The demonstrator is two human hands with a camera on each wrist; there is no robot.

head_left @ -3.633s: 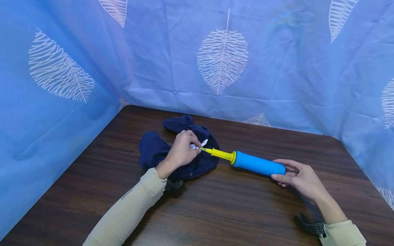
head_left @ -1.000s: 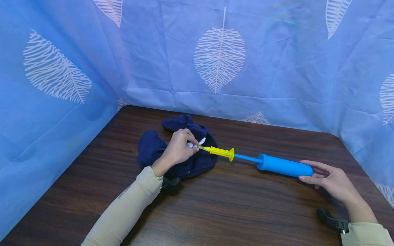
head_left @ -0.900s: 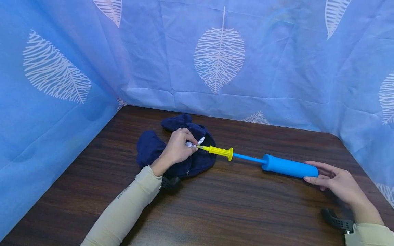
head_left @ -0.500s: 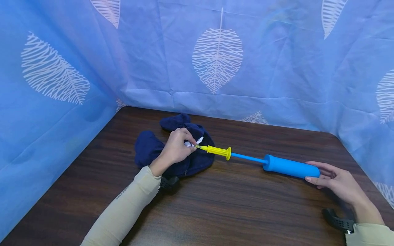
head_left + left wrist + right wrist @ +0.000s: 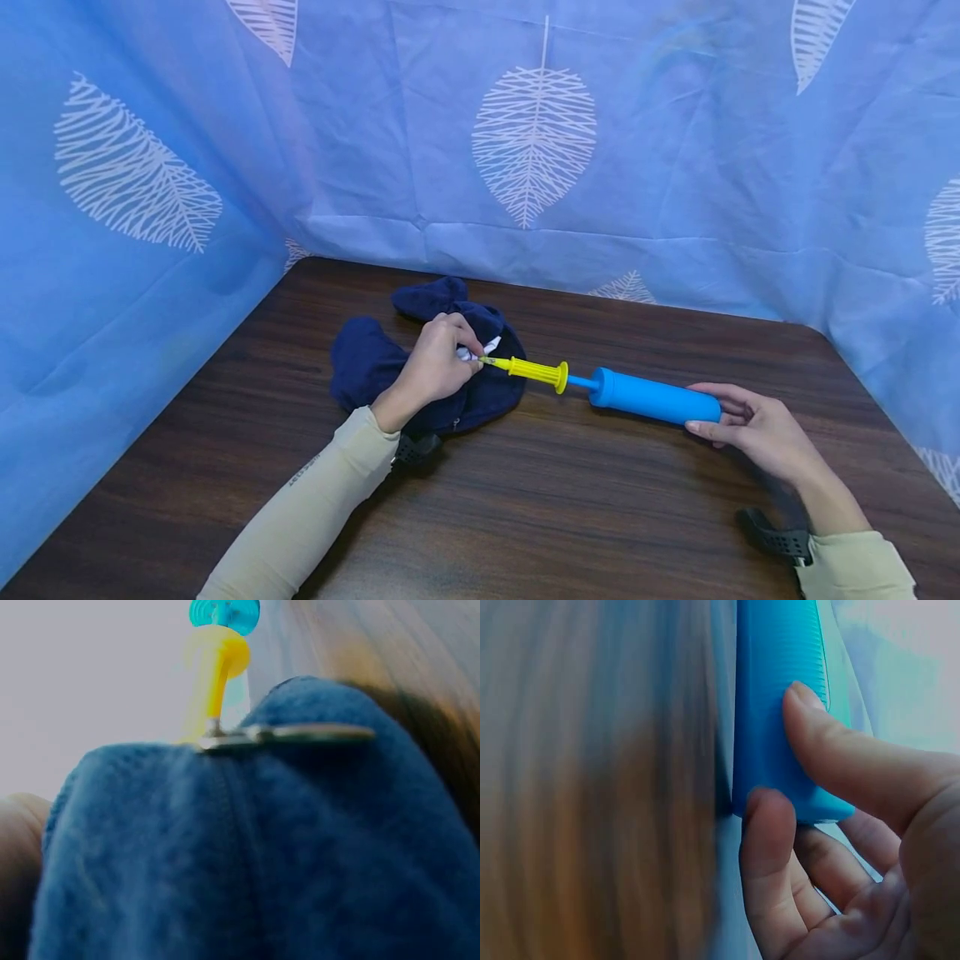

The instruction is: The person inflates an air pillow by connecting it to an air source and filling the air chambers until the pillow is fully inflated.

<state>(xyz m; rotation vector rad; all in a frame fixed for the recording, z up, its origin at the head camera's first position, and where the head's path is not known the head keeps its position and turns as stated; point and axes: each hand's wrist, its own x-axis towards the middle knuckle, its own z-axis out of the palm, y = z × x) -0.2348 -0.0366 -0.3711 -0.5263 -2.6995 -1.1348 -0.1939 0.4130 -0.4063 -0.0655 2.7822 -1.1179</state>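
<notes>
Gripping pump (image 5: 652, 396), right fingers (image 5: 769, 832), left fingers (image 5: 468, 337) seemingly pinching nozzle (image 5: 498, 363)

Dark wood-grain bench (image 5: 600, 508), navy fabric piece (image 5: 491, 400) lying on it.
The bench has rounded far corners and streaky brown grain; the piece lies bunched left of centre, one lobe near the back edge.
</notes>
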